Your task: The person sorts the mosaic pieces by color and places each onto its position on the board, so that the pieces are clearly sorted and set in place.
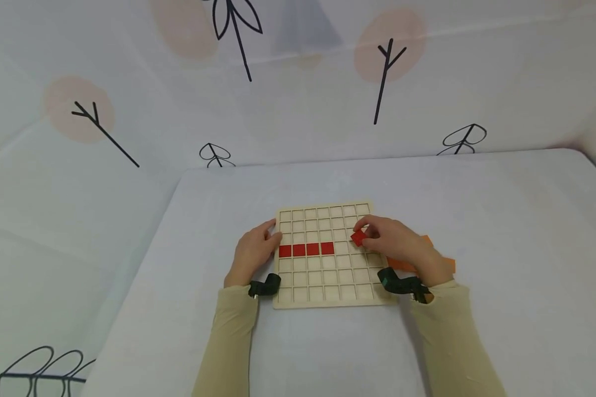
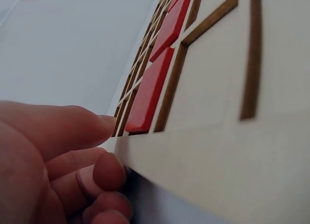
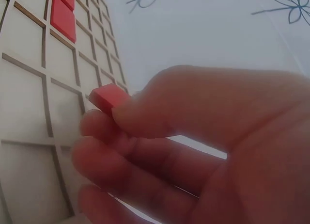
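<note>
A light wooden grid board (image 1: 315,305) lies on the white table, with several red square tiles (image 1: 299,250) seated in a row from its left side. My left hand (image 1: 254,249) holds the board's left edge; in the left wrist view the thumb (image 2: 72,124) lies at the rim beside the end tile and the other fingers curl at the edge below. Over the board's right part, my right hand (image 1: 394,240) pinches a loose red tile (image 3: 107,97) between thumb and fingertips. That tile is tilted, close above the cells.
Orange pieces (image 1: 448,265) lie right of the board, partly hidden under the right hand and wrist. Each wrist carries a dark camera band (image 1: 265,285). A patterned cloth (image 1: 298,99) hangs behind the table (image 1: 526,231).
</note>
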`<state>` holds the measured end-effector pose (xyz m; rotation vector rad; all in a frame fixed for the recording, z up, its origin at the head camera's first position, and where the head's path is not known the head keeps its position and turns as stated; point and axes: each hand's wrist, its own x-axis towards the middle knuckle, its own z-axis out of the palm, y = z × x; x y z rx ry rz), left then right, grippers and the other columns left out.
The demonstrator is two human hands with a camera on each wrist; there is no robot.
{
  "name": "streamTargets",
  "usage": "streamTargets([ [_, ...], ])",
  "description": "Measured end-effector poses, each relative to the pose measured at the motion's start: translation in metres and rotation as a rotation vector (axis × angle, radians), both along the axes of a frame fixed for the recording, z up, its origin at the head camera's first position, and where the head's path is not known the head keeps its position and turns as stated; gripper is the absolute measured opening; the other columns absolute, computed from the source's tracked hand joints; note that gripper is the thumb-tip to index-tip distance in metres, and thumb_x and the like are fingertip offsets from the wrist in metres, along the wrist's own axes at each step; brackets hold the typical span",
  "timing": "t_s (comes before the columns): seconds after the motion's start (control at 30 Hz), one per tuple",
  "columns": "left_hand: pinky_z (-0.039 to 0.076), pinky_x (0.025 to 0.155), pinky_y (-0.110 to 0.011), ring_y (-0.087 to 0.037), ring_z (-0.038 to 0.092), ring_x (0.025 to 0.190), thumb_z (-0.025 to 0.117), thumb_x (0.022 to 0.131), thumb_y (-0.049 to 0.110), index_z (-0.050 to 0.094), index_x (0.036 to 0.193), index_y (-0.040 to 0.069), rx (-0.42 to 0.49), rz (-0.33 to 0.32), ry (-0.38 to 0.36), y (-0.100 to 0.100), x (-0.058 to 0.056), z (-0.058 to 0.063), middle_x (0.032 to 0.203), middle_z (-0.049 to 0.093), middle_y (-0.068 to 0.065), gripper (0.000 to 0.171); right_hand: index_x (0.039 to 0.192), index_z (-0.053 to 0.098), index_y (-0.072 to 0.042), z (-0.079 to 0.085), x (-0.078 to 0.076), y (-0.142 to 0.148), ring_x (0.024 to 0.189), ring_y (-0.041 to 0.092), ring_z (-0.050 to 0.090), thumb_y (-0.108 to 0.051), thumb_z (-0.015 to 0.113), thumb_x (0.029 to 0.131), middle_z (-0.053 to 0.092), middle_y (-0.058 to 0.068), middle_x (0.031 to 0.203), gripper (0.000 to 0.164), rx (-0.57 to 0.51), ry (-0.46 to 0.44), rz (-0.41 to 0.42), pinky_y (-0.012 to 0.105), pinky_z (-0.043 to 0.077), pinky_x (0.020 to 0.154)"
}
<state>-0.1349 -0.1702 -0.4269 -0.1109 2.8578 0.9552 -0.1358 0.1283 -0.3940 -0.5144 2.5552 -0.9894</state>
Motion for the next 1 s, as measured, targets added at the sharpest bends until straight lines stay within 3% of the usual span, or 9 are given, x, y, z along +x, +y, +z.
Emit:
streamTargets([
  [0.63,0.034,0.049,-0.027,-0.014,0.046,0.052,0.053,0.088,0.032,0.045,0.132,0.017,-0.035,-0.022,0.024,0.0,-0.001,-0.001,0.066,0.051,0.001,0.048,0.109,0.056,-0.014,-0.006,0.0,-0.018,0.082,0.018,0.051,-0.011,0.057,0.083,0.059,0.001,0.092,0.027,0.037,0.002,0.052,0.035,0.04,0.074],
  [1.0,0.035,0.052,-0.027,-0.014,0.045,0.054,0.053,0.087,0.031,0.046,0.131,0.016,-0.057,-0.052,0.057,-0.002,-0.002,-0.003,0.068,0.051,0.002,0.047,0.103,0.059,-0.014,-0.008,0.002,-0.025,0.077,0.017,0.049,-0.016,0.063,0.081,0.055,-0.001,0.082,0.022,0.073,0.02,0.033,0.032,0.04,0.068],
])
